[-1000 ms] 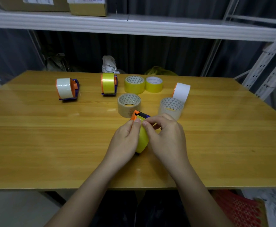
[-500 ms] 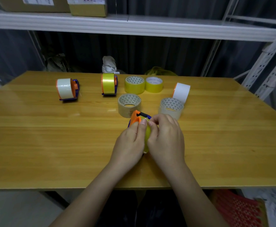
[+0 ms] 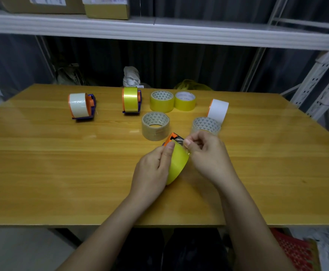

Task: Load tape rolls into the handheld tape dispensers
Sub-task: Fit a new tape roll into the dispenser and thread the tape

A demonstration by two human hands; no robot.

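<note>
My left hand grips an orange and purple dispenser that carries a yellow tape roll, held just above the wooden table near its middle. My right hand pinches the loose tape end by the dispenser's metal blade. Two loaded dispensers stand at the back: one with white tape, one with yellow tape.
Loose rolls lie behind my hands: two yellow, one tan, one clear and a white roll on edge. A metal shelf with cardboard boxes runs overhead.
My right hand has slid off the roll's top to the right and now pinches the tape end at the blade. More of the yellow roll shows between my hands.
</note>
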